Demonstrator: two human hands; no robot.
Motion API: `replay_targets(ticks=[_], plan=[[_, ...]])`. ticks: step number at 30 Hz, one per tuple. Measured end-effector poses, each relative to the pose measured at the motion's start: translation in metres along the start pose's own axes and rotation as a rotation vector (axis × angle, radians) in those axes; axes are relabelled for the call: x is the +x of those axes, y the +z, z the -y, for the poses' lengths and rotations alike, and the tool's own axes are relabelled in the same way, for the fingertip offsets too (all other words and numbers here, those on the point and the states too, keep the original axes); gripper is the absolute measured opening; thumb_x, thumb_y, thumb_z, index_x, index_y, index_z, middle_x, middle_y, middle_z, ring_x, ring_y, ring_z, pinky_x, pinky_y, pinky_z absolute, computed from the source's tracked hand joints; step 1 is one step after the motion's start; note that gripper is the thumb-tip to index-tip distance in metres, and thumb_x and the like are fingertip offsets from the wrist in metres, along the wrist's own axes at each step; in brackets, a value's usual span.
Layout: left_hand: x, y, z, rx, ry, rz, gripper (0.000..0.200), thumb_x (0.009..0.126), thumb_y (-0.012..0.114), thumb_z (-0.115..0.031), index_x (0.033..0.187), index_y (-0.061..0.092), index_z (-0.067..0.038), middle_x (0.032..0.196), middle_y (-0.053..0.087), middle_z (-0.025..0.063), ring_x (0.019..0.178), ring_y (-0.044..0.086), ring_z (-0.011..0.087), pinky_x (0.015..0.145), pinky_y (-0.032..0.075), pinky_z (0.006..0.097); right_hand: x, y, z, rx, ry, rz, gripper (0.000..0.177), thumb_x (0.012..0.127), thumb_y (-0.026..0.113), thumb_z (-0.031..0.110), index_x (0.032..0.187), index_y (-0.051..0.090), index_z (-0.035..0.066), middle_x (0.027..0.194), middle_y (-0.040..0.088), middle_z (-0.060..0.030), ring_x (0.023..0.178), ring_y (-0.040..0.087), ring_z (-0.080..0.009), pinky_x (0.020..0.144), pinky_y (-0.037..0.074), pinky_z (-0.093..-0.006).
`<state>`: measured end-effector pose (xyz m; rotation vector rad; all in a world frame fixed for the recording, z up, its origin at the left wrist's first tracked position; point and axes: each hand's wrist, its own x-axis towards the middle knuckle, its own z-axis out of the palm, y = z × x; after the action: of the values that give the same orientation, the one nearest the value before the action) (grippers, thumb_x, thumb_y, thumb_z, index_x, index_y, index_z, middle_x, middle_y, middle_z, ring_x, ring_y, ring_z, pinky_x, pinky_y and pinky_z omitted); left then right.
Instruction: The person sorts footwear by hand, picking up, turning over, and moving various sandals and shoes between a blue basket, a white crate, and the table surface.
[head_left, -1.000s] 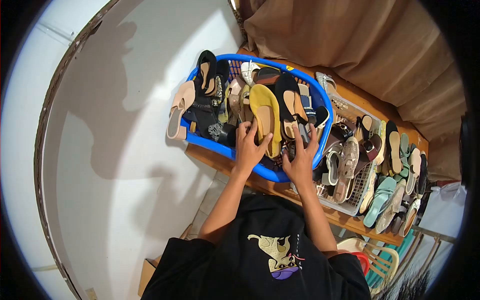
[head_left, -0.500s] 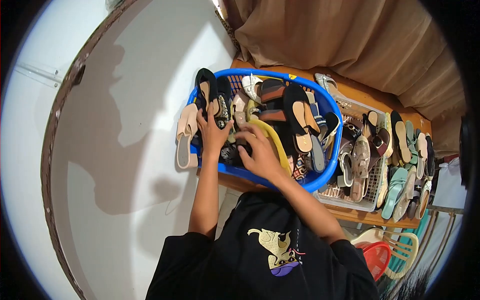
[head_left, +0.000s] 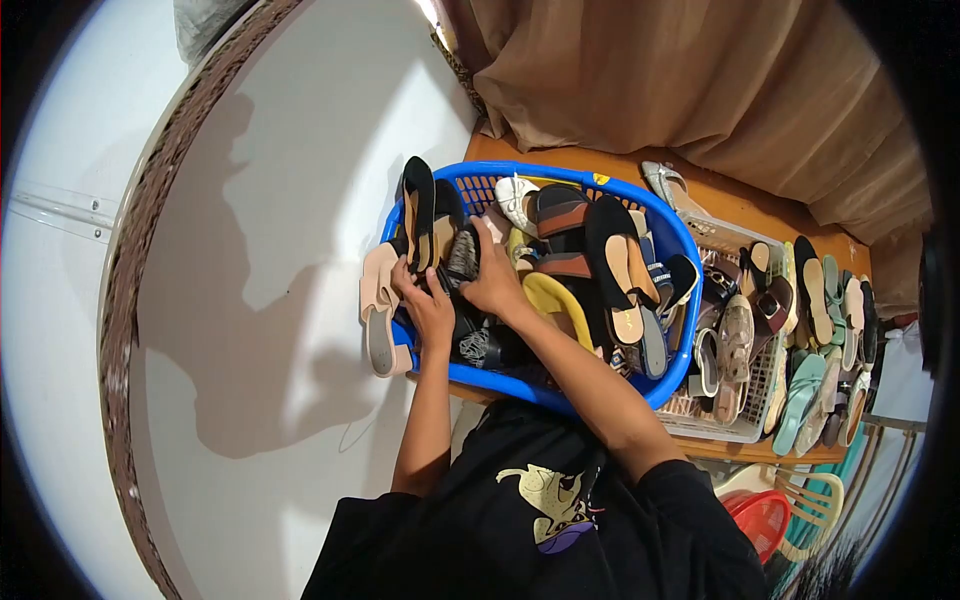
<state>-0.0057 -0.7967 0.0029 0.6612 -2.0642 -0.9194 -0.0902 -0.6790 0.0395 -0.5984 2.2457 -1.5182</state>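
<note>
A blue plastic basket [head_left: 520, 385] is heaped with women's sandals and flats. Inside its left part, my right hand [head_left: 492, 285] grips a black slipper with a grey fuzzy upper [head_left: 464, 255], thumb on the near side and fingers over the far side. My left hand [head_left: 430, 312] is beside it, fingers apart, their tips touching the lower end of a black flat [head_left: 419, 200] propped upright. A beige heeled slide [head_left: 380, 310] hangs over the basket's left rim. To the right of my right hand lie a yellow shoe [head_left: 553, 300] and a black slip-on with a tan insole [head_left: 620, 250].
A white crate [head_left: 745, 432] of shoes stands right of the basket on a wooden table [head_left: 590, 160], with more shoes, including green slippers [head_left: 800, 395], beyond it. A brown curtain [head_left: 660, 80] hangs behind. A white wall [head_left: 260, 300] borders the left. A red basket [head_left: 762, 525] sits lower right.
My right hand has moved left and up onto the fuzzy-topped slipper. My left hand has slid down to the black flat's lower end. The whole view has shifted slightly.
</note>
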Motion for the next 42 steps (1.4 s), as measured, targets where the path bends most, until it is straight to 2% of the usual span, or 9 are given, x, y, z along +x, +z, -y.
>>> replay_targets(ticks=[5,13,15,18,19,27,32,36,42], plan=[[-0.001,-0.001,0.011,-0.027,0.095,0.025,0.037,0.109,0.047,-0.020,0.136,0.053,0.005,0.135,0.058,0.0252,0.131,0.052,0.0421,0.112,0.038,0.0484,-0.029,-0.034,0.004,-0.187,0.149,0.069,0.102,0.067,0.081,0.002,0.154,0.029,0.008,0.142,0.037,-0.0429,0.127,0.046,-0.0635,0.108,0.044,-0.0575],[-0.010,-0.002,0.012,-0.343,-0.097,0.032,0.033,0.114,0.039,-0.020,0.136,0.044,0.003,0.129,0.057,0.0234,0.115,0.066,0.0318,0.101,0.052,0.0403,-0.013,-0.019,0.000,-0.714,-0.365,-0.082,0.075,0.062,0.082,0.005,0.132,0.056,-0.002,0.148,0.038,-0.0378,0.133,0.045,-0.0584,0.115,0.040,-0.0543],[-0.009,-0.001,0.011,-0.396,-0.155,0.012,0.027,0.111,0.046,-0.012,0.132,0.046,0.003,0.132,0.056,0.0232,0.119,0.065,0.0306,0.105,0.050,0.0390,0.019,0.009,-0.007,-0.212,-0.504,-0.169,0.057,0.069,0.078,0.011,0.122,0.063,-0.002,0.145,0.045,-0.0356,0.134,0.046,-0.0552,0.115,0.040,-0.0513],[-0.008,0.001,0.024,-0.420,-0.118,0.085,0.026,0.100,0.061,0.002,0.124,0.051,0.003,0.139,0.053,0.0205,0.126,0.059,0.0264,0.108,0.046,0.0345,0.061,0.026,0.004,-0.006,0.118,0.016,0.037,0.077,0.072,0.018,0.107,0.063,-0.001,0.122,0.061,-0.0310,0.118,0.059,-0.0459,0.099,0.049,-0.0473],[-0.006,0.000,0.017,-0.431,-0.102,0.107,0.024,0.099,0.062,0.001,0.121,0.052,0.003,0.140,0.052,0.0206,0.125,0.059,0.0265,0.108,0.046,0.0341,0.078,0.052,-0.027,-0.099,0.050,-0.108,0.031,0.075,0.071,0.016,0.098,0.060,-0.001,0.106,0.065,-0.0259,0.100,0.064,-0.0435,0.089,0.051,-0.0475],[0.003,0.004,0.022,-0.313,-0.325,0.118,0.061,0.083,0.071,0.001,0.137,0.044,0.001,0.125,0.056,0.0194,0.116,0.061,0.0300,0.098,0.052,0.0380,0.085,0.036,-0.073,0.709,0.207,0.217,0.016,0.076,0.063,0.002,0.091,0.058,0.004,0.083,0.061,-0.0050,0.078,0.059,-0.0146,0.070,0.048,-0.0294],[0.040,-0.014,0.020,-0.437,-0.497,0.577,0.050,0.087,0.070,-0.010,0.133,0.060,0.004,0.120,0.071,0.0111,0.105,0.068,0.0202,0.095,0.052,0.0328,0.058,0.031,-0.051,0.310,-0.018,-0.147,0.024,0.081,0.071,-0.006,0.081,0.051,0.007,0.075,0.057,-0.0013,0.072,0.058,-0.0109,0.067,0.049,-0.0285],[0.042,-0.007,-0.019,-0.427,-0.160,0.440,0.048,0.101,0.068,-0.031,0.134,0.058,0.002,0.114,0.072,0.0123,0.098,0.070,0.0192,0.088,0.055,0.0310,0.059,0.023,-0.025,0.429,-0.127,-0.458,0.033,0.080,0.079,0.000,0.073,0.047,0.003,0.072,0.052,-0.0114,0.071,0.055,-0.0219,0.069,0.047,-0.0355],[0.025,-0.030,-0.092,-0.757,-0.398,0.501,0.035,0.111,0.050,-0.029,0.132,0.052,-0.001,0.104,0.071,0.0135,0.079,0.072,0.0196,0.073,0.059,0.0318,0.047,-0.099,0.041,0.538,-0.288,-0.646,0.023,0.096,0.070,0.007,0.091,0.048,0.008,0.080,0.051,0.0013,0.062,0.046,-0.0060,0.054,0.038,-0.0238]])
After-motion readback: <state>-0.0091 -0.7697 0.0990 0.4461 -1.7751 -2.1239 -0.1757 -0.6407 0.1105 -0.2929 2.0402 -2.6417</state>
